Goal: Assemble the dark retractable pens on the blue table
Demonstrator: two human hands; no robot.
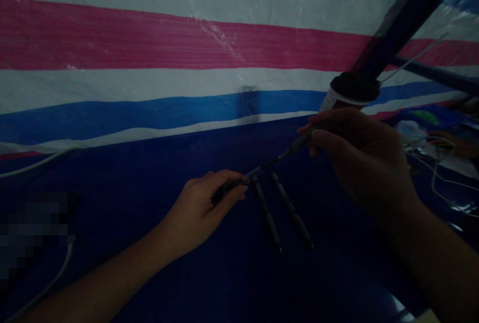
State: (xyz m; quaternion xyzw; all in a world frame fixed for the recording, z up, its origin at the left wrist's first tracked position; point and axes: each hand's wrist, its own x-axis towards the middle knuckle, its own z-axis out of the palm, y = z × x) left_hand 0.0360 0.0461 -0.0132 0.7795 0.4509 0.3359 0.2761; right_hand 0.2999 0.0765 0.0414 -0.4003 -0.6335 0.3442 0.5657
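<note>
Left hand (pixel 207 208): grip closed, thumb and fingers pinching a dark pen piece (pixel 223 189). Short clear section (pixel 255 172) sticks out past the fingertips, toward the right hand.

Right hand (pixel 364 151): grip also closed, fingertips on a grey pen piece (pixel 301 141), tilted down toward the left. Thin black rod (pixel 275 161) spans the gap between the two pieces, roughly in line with both. Can't tell if it's seated in the clear section or just meeting it; too dark. Whole lot is held above the middle of the blue bench (pixel 179 273).

Two more pens on the bench, just below the held parts, side by side, apart, roughly parallel. Left pen (pixel 267 213) and right pen (pixel 294 212) both have dark tips pointing to the front edge, angled a bit right.

Back edge of bench: striped tarp (pixel 149 44) behind it, white/pink/blue. Black-topped container (pixel 350 92) near that edge, right of middle, partly behind the right hand. Dark blue post (pixel 415 19) slants up behind it.

Left side of bench: pale cable (pixel 62 265) beside a pixelated dark block, can't identify. Right side: tangle of white cables (pixel 436 171), blurred.
</note>
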